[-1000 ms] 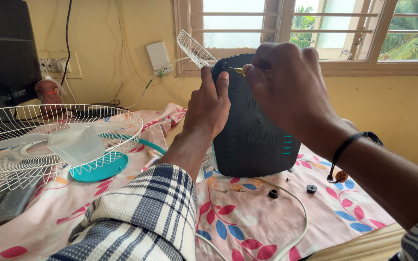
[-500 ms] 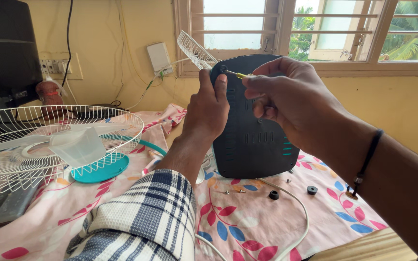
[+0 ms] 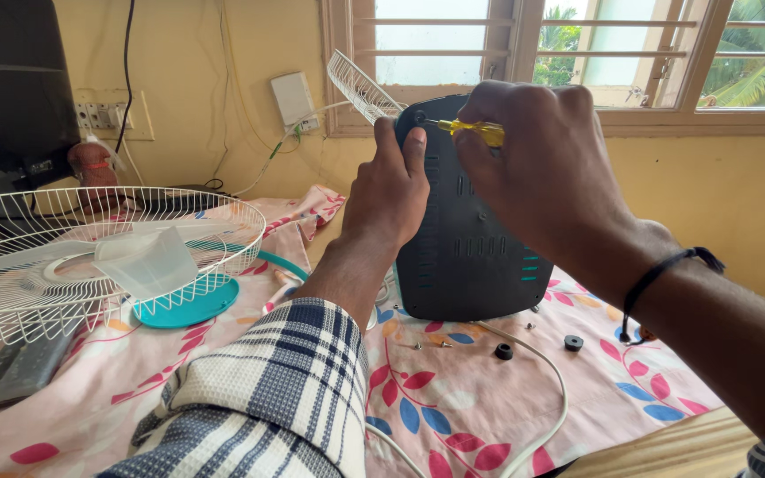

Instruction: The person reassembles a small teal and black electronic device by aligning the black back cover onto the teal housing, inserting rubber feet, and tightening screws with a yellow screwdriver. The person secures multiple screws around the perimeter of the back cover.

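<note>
On the floral cloth, loose screws (image 3: 429, 344) lie out already, while the left hand (image 3: 389, 199) braces the upended dark plastic fan base (image 3: 471, 239) and the right hand (image 3: 537, 159) pinches a yellow-handled screwdriver (image 3: 471, 129) in its top screw.

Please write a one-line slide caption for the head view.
Left hand steadies an upright dark fan base while the right hand holds a yellow screwdriver to its top screw.
</note>
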